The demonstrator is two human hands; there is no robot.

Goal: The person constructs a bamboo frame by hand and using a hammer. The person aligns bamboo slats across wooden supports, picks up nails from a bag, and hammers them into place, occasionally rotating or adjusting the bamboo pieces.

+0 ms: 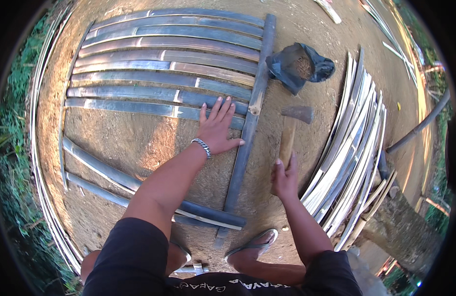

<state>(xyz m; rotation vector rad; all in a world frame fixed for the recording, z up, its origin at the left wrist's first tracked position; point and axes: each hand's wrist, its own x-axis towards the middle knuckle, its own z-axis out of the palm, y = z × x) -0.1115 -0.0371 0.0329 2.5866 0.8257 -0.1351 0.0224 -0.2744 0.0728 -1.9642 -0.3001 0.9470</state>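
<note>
Nearby, a sandalled foot (247,251) is resting on the ground below the end of a dark bamboo pole (208,211). Farther up, the right hand (285,180) is gripping the wooden handle of a hatchet (288,135), which is pointing away above bare soil. Just left, the left hand (219,127) is lying open, fingers spread over the nearest bamboo slats (159,77), its thumb meeting the side rail (250,123). Rightward, split bamboo strips (351,143) are lying heaped; beyond the hatchet, a dark plastic bag (322,70) is sitting beside the rail.

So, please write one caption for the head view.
Left hand on bamboo slats, right hand holding a wooden-handled hatchet.
</note>
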